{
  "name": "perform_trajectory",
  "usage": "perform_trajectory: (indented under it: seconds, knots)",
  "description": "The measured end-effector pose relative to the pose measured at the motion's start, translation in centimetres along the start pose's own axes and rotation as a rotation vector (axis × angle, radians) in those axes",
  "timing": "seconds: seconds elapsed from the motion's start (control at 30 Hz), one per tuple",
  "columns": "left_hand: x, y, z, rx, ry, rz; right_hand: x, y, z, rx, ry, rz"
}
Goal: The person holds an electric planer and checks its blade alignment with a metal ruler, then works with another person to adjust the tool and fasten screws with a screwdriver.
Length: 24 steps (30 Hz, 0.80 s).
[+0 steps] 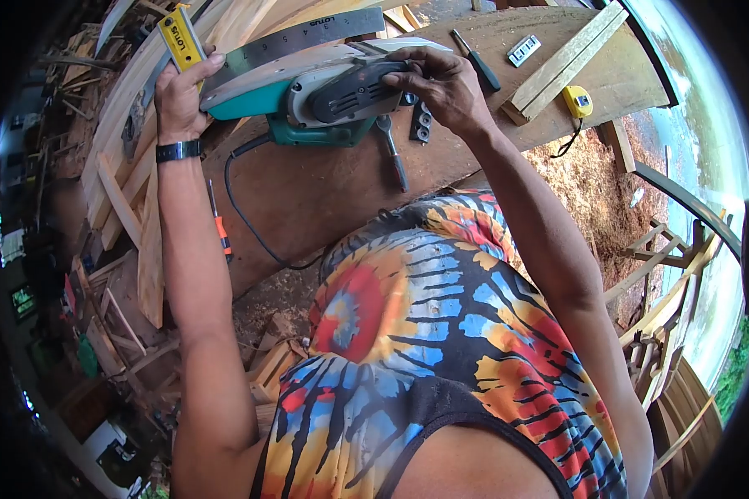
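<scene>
A teal electric planer [329,133] lies tipped on its side on the wooden bench, its long metal sole [262,71] facing away from me. My left hand [181,104] grips a try square with a yellow stock [181,37] marked LOTUS. The square's steel blade [308,35] runs along the sole, though I cannot tell whether it touches. At the planer's other end, my right hand [449,87] is closed, thumb and fingers on the edge by the black side cover [354,91]. Whether a small part is between those fingers is hidden.
Around the planer lie a socket wrench [393,154], a black-handled screwdriver [476,62], a yellow tape measure [577,101] and a wood block [566,62]. An orange-handled screwdriver [222,233] sits near the power cord [237,200]. Sawdust [591,191] covers the ground at right.
</scene>
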State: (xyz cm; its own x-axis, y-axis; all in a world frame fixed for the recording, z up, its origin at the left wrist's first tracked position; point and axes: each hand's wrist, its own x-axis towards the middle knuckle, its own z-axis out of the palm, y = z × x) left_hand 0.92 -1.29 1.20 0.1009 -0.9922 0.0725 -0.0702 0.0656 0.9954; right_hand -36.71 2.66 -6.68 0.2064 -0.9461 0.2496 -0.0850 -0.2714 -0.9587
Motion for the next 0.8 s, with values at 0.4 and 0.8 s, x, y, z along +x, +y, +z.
perform_trajectory:
  seconds: [0.4, 0.8]
  knots:
    - [-0.49, -0.67, 0.40, -0.009, -0.033, 0.054, 0.02, 0.10, -0.37, -0.052, -0.017, 0.007]
    - [-0.32, -0.66, 0.23, 0.003, -0.049, 0.043, 0.29, 0.48, -0.57, -0.082, -0.041, -0.037]
